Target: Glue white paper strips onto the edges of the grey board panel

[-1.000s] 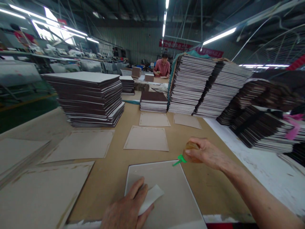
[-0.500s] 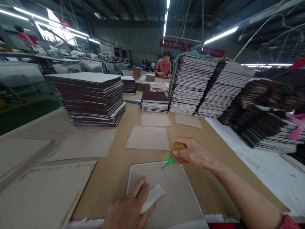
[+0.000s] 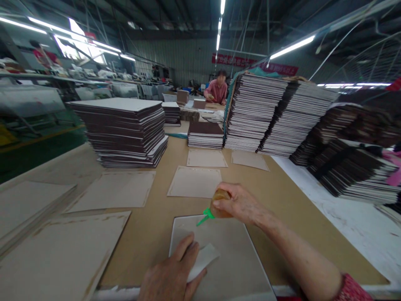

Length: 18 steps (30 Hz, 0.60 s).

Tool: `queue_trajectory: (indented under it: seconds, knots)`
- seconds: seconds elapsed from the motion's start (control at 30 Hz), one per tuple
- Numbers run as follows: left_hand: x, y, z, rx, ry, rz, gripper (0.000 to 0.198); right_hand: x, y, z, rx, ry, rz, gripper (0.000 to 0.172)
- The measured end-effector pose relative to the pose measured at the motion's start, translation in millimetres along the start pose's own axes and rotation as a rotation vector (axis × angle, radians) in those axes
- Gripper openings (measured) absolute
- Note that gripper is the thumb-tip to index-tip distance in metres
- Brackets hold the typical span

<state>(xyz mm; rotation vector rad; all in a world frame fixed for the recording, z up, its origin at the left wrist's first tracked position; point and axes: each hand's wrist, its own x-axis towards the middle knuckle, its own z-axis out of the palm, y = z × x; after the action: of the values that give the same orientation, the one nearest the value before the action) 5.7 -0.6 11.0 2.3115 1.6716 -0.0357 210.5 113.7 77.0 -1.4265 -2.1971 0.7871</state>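
Observation:
A grey square board (image 3: 228,259) lies on the brown table (image 3: 150,225) right in front of me. My left hand (image 3: 173,274) rests flat on the board's near left part, fingers pressed on a white folded cloth (image 3: 203,257). My right hand (image 3: 241,205) is closed round a small amber glue bottle (image 3: 219,198). Its green nozzle (image 3: 203,216) points down and left over the board's far edge.
Several grey boards lie spread on the table, such as one (image 3: 194,182) just beyond. Tall stacks of dark-edged boards stand at left (image 3: 125,131) and right (image 3: 260,113), a low stack (image 3: 205,134) between. A person in a pink top (image 3: 217,90) works far back.
My right hand has carried the glue bottle leftward along the board's far edge. My left hand stays on the cloth.

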Motion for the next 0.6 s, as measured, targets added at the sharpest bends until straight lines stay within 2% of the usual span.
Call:
queue_trajectory:
  seconds: [0.17, 0.43, 0.6]
  knots:
    - [-0.1, -1.9, -1.7, -0.046, -0.034, -0.002, 0.038, -6.3, 5.0, -6.9, -0.008, 0.024, 0.023, 0.009]
    - [-1.0, -1.4, -0.4, -0.041, -0.03, -0.015, 0.038, -41.9, 49.4, -45.3, -0.022, 0.05, 0.192, 0.018]
    - [0.3, 1.1, -3.9, -0.005, -0.033, -0.013, 0.037, -63.5, 70.2, -55.0, -0.004, 0.111, 0.286, 0.023]
